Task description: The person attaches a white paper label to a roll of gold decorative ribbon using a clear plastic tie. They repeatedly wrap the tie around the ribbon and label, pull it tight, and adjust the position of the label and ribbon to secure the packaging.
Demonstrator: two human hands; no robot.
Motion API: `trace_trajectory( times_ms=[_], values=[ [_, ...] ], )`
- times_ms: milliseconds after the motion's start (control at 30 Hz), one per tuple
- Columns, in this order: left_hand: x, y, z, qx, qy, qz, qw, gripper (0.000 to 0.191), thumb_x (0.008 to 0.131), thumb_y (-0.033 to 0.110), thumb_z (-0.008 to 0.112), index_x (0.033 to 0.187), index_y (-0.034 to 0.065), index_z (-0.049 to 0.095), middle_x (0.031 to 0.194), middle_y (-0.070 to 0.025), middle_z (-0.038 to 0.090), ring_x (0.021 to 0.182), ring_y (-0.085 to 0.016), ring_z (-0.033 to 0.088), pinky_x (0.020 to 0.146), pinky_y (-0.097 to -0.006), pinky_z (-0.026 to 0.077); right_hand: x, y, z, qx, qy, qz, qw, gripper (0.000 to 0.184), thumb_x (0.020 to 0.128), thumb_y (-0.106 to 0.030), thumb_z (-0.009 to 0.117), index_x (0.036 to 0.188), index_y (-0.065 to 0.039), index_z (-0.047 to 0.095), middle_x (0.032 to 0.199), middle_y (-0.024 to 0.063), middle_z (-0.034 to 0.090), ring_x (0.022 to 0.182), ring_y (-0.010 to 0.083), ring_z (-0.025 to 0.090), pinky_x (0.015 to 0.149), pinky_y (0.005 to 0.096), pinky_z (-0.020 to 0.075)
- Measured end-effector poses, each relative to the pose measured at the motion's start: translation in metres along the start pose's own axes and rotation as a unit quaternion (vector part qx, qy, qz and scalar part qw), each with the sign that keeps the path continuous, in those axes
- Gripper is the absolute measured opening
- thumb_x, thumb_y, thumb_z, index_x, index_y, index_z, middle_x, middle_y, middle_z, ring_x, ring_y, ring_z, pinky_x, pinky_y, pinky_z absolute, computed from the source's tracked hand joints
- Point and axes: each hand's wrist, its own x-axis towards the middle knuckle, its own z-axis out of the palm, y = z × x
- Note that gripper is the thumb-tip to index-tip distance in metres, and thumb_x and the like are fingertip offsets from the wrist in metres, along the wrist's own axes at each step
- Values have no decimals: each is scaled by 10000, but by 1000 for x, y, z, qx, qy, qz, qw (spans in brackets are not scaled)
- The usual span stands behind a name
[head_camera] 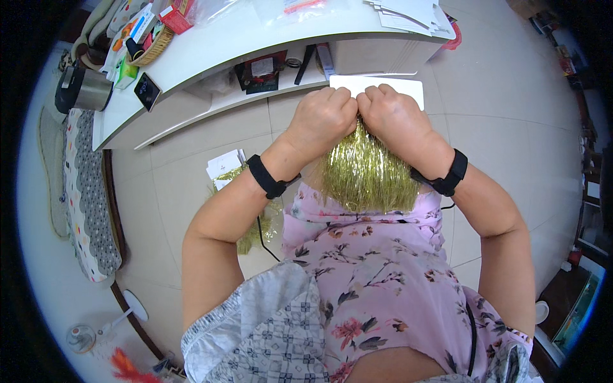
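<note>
My left hand [322, 115] and my right hand [393, 115] meet knuckle to knuckle in front of me. Both are closed at the gathered top of a bundle of gold tinsel strands [368, 167], which fans out downward over my lap. Behind the fists a white card [402, 88] shows, standing out above them; my fingers hide how it joins the tinsel. More gold tinsel [254, 234] lies below my left forearm, partly covered by the arm, with white cards [225, 165] at its upper end.
A white table [268, 28] with an open shelf stands ahead. On it are a wicker basket [153, 48], a phone [147, 91], a metal kettle [86, 88] and papers [407, 14]. A cushioned bench [93, 201] is at left, a white fan [81, 337] at lower left.
</note>
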Motion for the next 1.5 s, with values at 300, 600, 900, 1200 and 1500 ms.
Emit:
trace_trajectory(
  times_ms=[300, 600, 900, 1200, 1500],
  values=[
    [-14, 9, -24, -116, 42, -146, 982, 392, 783, 75, 789, 1151, 39, 658, 994, -93, 640, 968, -271, 627, 784, -347, 544, -24, 13, -15, 198, 69, 30, 977, 216, 801, -134, 726, 997, -83, 651, 958, 72, 638, 936, 279, 636, 757, 404, 548],
    [-18, 64, -36, -576, 93, -459, 671, 388, 988, 62, 689, 1336, -32, 546, 1228, -77, 674, 1094, -115, 629, 920, -290, 534, -40, 2, -28, 221, 215, 1, 951, 282, 775, -101, 736, 1054, -101, 690, 983, 24, 665, 908, 243, 626, 794, 397, 482],
    [5, 109, -86, -604, 253, -282, 701, 641, 815, 130, 881, 1348, -29, 562, 1271, -123, 675, 1157, -229, 660, 1023, -386, 525, -53, 1, -96, 181, 330, -50, 925, 354, 691, -72, 827, 1031, -90, 728, 1066, 48, 669, 935, 258, 623, 782, 409, 513],
    [11, 125, -106, -525, 289, -325, 731, 731, 821, 351, 889, 1346, -39, 562, 1264, -138, 682, 1142, -256, 679, 1010, -414, 541, -66, -2, -67, 548, 478, 238, 644, 1204, 752, -655, 841, 1542, 65, 287, 1520, 196, 452, 1393, 304, 470, 1166, 414, 369],
    [13, 131, -108, -593, 351, -323, 649, 692, 767, 206, 938, 1314, -40, 592, 1199, -123, 708, 1076, -215, 697, 967, -363, 556, -95, -4, -72, 735, 289, 198, 580, 799, 889, -429, 822, 1420, 71, 495, 1320, 117, 650, 1193, 197, 629, 1020, 340, 496]
  ],
)
